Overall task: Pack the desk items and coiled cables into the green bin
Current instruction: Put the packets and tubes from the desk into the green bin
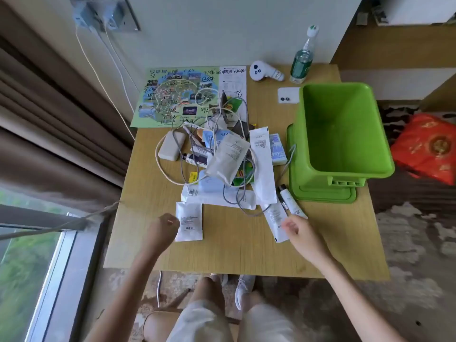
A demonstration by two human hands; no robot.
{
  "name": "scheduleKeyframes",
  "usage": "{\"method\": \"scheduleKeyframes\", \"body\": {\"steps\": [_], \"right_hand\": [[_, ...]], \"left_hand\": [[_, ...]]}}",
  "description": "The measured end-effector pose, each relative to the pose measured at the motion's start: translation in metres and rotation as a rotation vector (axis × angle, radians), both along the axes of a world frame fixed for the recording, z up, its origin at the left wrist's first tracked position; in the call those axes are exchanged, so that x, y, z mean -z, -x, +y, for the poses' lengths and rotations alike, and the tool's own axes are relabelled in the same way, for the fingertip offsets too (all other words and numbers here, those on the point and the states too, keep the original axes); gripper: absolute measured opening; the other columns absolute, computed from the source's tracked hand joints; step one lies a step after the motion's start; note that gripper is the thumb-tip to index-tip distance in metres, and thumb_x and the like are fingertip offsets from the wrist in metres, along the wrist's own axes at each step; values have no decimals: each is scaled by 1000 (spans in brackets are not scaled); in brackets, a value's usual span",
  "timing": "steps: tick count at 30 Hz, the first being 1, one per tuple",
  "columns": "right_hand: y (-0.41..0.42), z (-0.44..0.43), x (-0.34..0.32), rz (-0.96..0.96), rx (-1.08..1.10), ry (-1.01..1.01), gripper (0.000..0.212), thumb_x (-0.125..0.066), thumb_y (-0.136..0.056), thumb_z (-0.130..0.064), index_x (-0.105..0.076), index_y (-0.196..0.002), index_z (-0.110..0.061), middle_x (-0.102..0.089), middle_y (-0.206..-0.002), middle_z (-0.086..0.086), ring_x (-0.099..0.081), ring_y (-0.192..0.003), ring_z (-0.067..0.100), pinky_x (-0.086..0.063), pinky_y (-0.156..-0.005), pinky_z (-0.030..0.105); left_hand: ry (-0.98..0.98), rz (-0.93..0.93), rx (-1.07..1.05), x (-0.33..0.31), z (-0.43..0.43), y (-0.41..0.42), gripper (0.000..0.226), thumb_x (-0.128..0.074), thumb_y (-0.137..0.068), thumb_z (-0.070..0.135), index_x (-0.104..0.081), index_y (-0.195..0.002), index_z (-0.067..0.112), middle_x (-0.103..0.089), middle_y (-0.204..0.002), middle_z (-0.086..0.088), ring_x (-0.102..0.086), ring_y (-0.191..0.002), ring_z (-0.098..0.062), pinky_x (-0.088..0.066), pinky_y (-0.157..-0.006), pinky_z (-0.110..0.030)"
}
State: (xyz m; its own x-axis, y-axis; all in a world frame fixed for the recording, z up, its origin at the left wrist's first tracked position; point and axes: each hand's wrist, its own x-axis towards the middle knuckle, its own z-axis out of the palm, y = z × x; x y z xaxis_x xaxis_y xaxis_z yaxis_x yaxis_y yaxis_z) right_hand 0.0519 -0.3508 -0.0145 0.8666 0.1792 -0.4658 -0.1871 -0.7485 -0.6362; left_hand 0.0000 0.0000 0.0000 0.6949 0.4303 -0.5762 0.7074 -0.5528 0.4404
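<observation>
My right hand (296, 230) hovers loose-fingered and empty over a white tube (275, 218). My left hand (164, 229) is fisted beside a sachet (188, 224), grip unclear. The green bin (345, 107) waits empty, far right; tubes should lift clear of tangled cables (287, 161).

1 green bin (341, 134), 1 water btl (302, 61), 1 white controller (264, 71), 1 phone (287, 95), 1 map (172, 95), 1 pwr bank (172, 145); sachets (188, 222) & cables (156, 154) too tangled to count.
</observation>
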Motion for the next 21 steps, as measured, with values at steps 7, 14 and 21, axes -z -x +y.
{"method": "scheduleKeyframes", "body": {"steps": [7,14,21], "right_hand": [[-24,40,-1,-238,115,333,22,-61,-91,-22,-53,-106,-9,-57,-109,5,-61,-87,27,-49,-66,35],[-15,61,9,-225,105,517,59,-75,-81,-37,-42,-119,-6,-45,-124,12,-53,-109,28,-55,-71,39],[-12,63,8,-164,225,283,59,-84,-70,-8,-42,-111,-4,-43,-123,14,-60,-93,33,-40,-61,31]], "left_hand": [[-155,-168,-75,15,-22,-32,40,-64,-87,22,-53,-121,5,-54,-123,-17,-53,-110,-35,-45,-92,-44],[-227,-104,-180,35,-32,-22,80,-83,-71,37,-40,-126,-2,-42,-129,-20,-38,-124,-37,-38,-97,-45],[5,22,-273,38,-20,-25,58,-78,-72,45,-58,-107,3,-66,-100,-11,-66,-89,-30,-50,-64,-33]]}}
